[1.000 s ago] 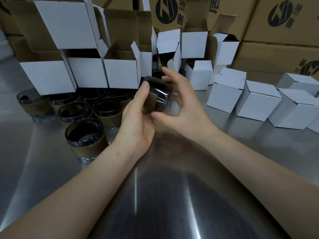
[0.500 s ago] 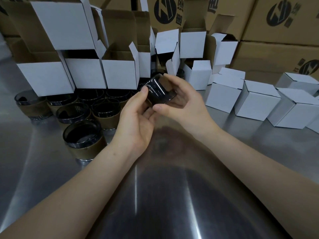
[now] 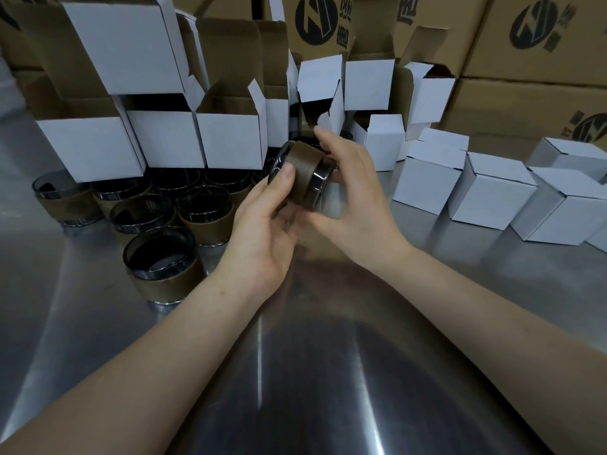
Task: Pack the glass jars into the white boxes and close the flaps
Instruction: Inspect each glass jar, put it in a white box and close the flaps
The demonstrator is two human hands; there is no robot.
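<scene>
Both hands, left hand (image 3: 262, 231) and right hand (image 3: 354, 198), grip one glass jar (image 3: 303, 177) above the tabletop (image 3: 98, 323), now turned on its side (brown sleeve up, earlier dark glass). Open white boxes (image 3: 230, 142) stand beyond.

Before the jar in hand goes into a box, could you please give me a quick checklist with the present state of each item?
1. Jar held by both hands: ok, left hand and right hand are on it.
2. Jar upright for loading: not ok, it lies tilted on its side.
3. Brown sleeve on the jar: ok.
4. Open box within view nearby: ok, flaps up.
5. That box empty inside: cannot tell.
6. Glass free of cracks: cannot tell.
</scene>
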